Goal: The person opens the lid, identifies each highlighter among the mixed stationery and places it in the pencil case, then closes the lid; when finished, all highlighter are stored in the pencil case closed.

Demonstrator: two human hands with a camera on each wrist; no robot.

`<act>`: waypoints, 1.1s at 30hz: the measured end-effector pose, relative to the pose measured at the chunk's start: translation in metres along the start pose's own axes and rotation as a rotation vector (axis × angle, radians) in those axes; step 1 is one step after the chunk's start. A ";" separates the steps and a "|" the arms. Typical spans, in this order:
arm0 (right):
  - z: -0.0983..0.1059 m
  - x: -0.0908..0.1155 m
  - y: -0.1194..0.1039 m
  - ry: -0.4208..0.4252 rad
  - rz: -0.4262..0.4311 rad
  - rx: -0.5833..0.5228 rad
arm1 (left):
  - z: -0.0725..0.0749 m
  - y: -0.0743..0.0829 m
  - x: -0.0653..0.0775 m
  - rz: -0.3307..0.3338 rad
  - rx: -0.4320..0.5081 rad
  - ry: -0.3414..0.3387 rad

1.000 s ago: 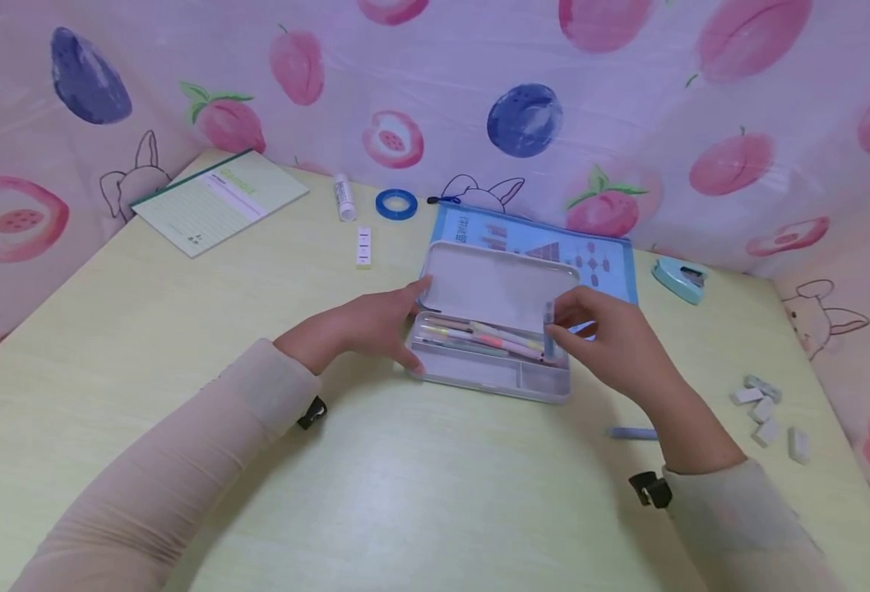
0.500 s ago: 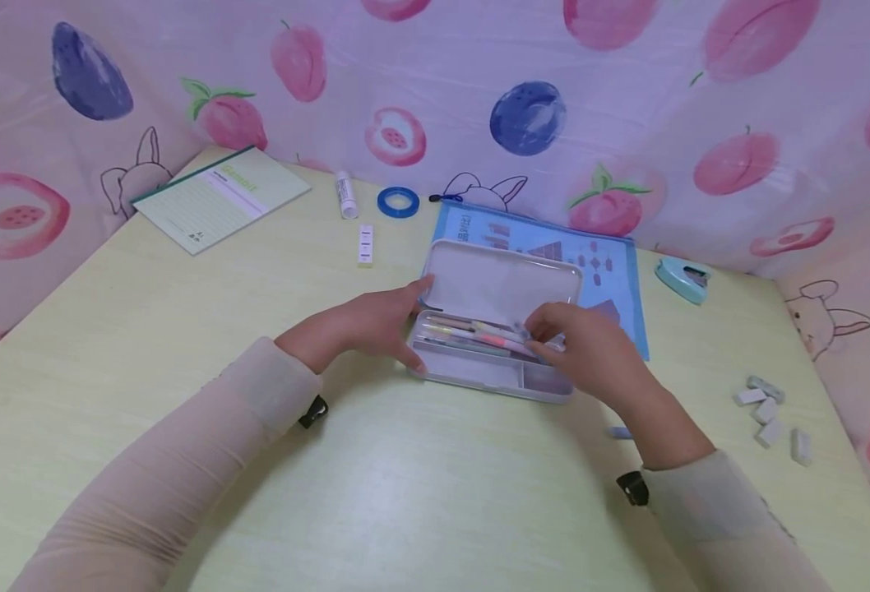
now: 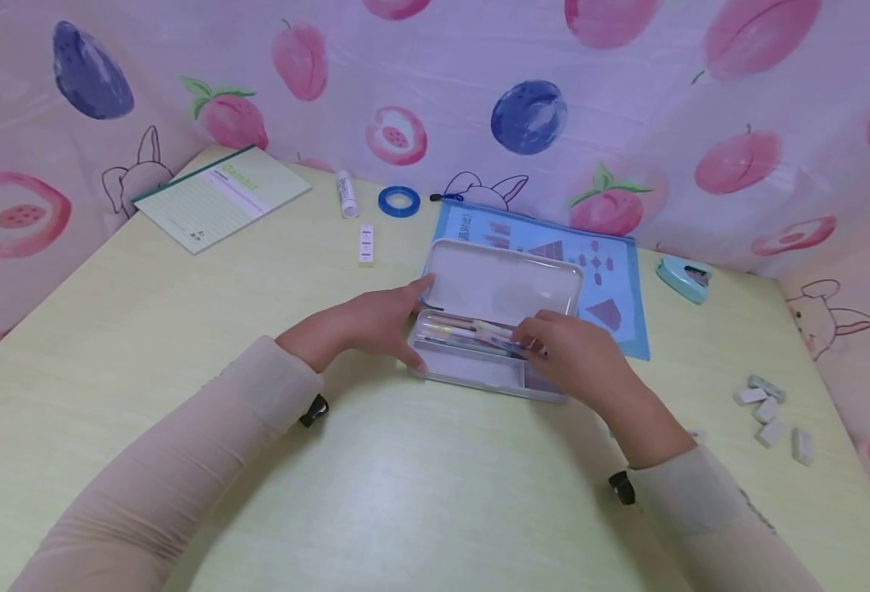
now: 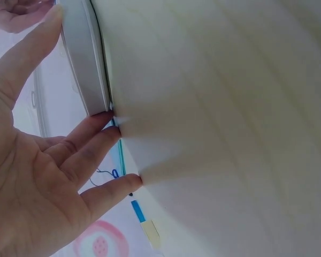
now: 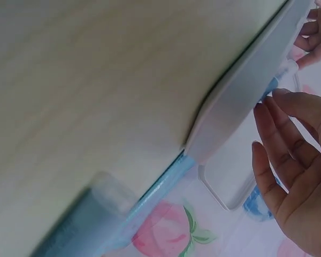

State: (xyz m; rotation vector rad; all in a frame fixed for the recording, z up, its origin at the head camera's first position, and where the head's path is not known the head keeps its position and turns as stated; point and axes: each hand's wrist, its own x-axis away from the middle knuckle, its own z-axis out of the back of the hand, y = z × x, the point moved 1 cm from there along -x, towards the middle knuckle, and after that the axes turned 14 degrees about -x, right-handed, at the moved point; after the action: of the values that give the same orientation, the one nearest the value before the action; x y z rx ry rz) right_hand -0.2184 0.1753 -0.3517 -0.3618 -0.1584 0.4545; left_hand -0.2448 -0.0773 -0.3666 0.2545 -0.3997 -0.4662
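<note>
An open white pencil case (image 3: 472, 385) lies mid-table, its lid tipped back and several pens and pencils (image 3: 450, 330) in its long compartment. At its left end my left hand (image 3: 376, 329) spans the case, thumb at the front edge and fingers at the back corner; the left wrist view shows the thumb (image 4: 51, 24) on the case wall. Over the case's right part, my right hand (image 3: 571, 349) pinches a slim blue pen with a clear end (image 5: 271, 87), low among the other pens. The fingers cover much of that pen.
Behind the case lies a blue zip folder (image 3: 605, 288). A stapler (image 3: 682, 279) and several erasers (image 3: 768, 411) are at right. Another blue pen (image 5: 85, 219) lies under my right wrist. Notebook (image 3: 220, 197), glue stick (image 3: 347, 195), tape roll (image 3: 399, 201) and a small white block (image 3: 366, 245) are further back.
My right hand has moved left and down into the case with the blue pen, which was upright and now lies lower among the others. The left hand has stayed put.
</note>
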 end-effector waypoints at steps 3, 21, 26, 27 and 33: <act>0.003 0.006 0.001 0.003 -0.006 -0.002 | 0.000 0.000 0.000 0.001 0.001 -0.001; 0.027 0.108 0.042 -0.165 -0.215 -0.032 | 0.003 0.003 0.002 -0.010 -0.008 0.005; 0.024 0.128 0.058 -0.144 -0.204 0.019 | 0.004 0.003 0.003 -0.012 -0.016 0.008; 0.024 0.130 0.062 -0.121 -0.194 0.035 | 0.004 0.003 0.003 -0.010 -0.016 0.007; 0.020 0.135 0.080 -0.008 -0.122 0.124 | 0.002 0.004 0.002 -0.012 -0.007 0.005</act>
State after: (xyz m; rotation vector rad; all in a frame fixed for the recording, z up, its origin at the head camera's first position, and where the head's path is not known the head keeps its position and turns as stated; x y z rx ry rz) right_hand -0.1350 0.3092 -0.3541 -0.2268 -0.1582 0.3430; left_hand -0.2430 -0.0753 -0.3633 0.2518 -0.3916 -0.4785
